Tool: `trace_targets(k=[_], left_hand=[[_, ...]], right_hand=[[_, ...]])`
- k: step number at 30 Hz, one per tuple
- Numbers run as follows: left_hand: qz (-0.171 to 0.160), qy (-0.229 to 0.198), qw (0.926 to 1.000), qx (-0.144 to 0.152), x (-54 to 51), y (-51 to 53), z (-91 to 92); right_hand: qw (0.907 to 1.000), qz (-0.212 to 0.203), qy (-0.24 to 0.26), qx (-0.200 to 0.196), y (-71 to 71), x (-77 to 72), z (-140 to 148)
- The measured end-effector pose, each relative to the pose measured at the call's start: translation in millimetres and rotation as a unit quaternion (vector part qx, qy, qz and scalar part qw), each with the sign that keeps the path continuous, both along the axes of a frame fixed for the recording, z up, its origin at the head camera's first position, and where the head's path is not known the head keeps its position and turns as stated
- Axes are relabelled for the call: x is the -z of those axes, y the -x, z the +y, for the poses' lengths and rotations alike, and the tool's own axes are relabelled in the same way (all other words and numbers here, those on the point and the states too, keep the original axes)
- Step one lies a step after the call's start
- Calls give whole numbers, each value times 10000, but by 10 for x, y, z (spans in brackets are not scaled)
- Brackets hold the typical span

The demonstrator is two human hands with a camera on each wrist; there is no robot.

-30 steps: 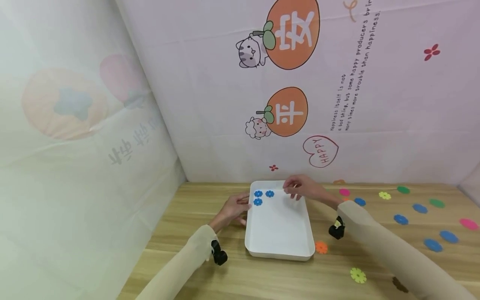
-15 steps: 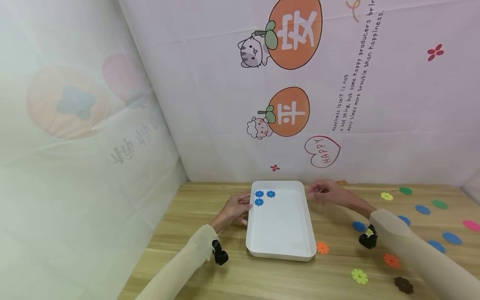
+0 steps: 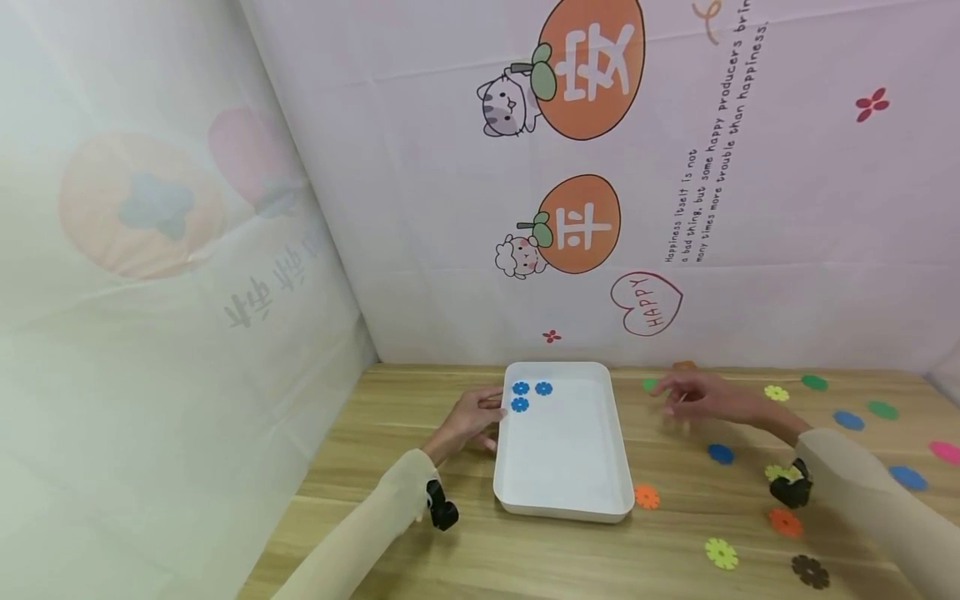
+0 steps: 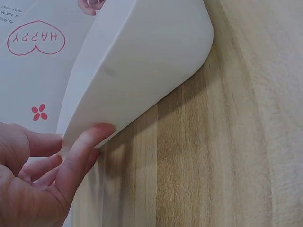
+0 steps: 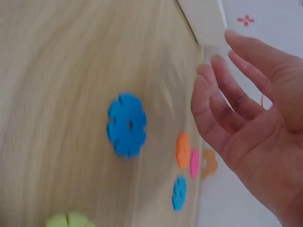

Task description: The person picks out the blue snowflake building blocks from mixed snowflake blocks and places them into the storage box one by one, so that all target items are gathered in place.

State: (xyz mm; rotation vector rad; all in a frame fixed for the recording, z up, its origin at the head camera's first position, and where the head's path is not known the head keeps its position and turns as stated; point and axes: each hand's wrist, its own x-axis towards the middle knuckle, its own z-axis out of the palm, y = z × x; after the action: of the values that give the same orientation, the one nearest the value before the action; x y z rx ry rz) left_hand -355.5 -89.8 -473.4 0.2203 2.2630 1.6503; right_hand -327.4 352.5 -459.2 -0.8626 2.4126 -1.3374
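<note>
A white rectangular tray (image 3: 566, 467) lies on the wooden table. Three blue notched plastic flower discs (image 3: 521, 388) sit in its far left corner. My left hand (image 3: 467, 418) holds the tray's left wall, with fingertips against the outer side and a digit at the rim (image 4: 97, 73). To the right of the tray hovers my right hand (image 3: 708, 397), fingers loosely bent and nothing between them. Below it in the right wrist view are a blue disc (image 5: 127, 125), an orange disc (image 5: 182, 150), a pink disc (image 5: 194, 163) and a smaller-looking blue disc (image 5: 179, 193).
More discs are scattered across the table's right side, among them green (image 3: 882, 410), pink (image 3: 947, 452), yellow (image 3: 722, 553), orange (image 3: 785, 522) and brown (image 3: 811, 572) ones. An orange disc (image 3: 647, 497) lies beside the tray's near right corner. A printed cloth (image 3: 450, 208) hangs behind the table.
My right hand has moved from above the tray's far right corner rightward to over the table. The left hand stays at the tray, and the three blue discs have not moved.
</note>
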Motion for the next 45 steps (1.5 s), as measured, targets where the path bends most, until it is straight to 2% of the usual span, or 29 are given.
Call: trace_targets(k=[3,8,15,20,26,33,39,45], left_hand=[[1,3,10000,-1,-6,-5,2],[-31,-69,10000,39,-14,-11,-2],[31,-102,9999,56,-15,-8,-20],[31,-120,9999,28,-9,-12,-22],[55,-170,9998,53,-6,-11,-23],[-27,-177,9998,20,24,-42,-11],[-29,-152,9999,36,35,-61,-15],[-11,-139,9999,53,5,-35,-21]], right_hand=[[9997,-114,-236,14,-45,-29,142],[9985,-23,-549,3,-95,-26,407],[9971,-197,-430,-588,-135,79,611],[9964,-353,-325,-704,-221,195,661],[9970,-78,-143,-752,-308,301,663],[9963,-536,20,-664,-331,384,701],[9969,-113,-81,-778,-320,427,714],[9969,-8,-50,-790,-312,423,719]])
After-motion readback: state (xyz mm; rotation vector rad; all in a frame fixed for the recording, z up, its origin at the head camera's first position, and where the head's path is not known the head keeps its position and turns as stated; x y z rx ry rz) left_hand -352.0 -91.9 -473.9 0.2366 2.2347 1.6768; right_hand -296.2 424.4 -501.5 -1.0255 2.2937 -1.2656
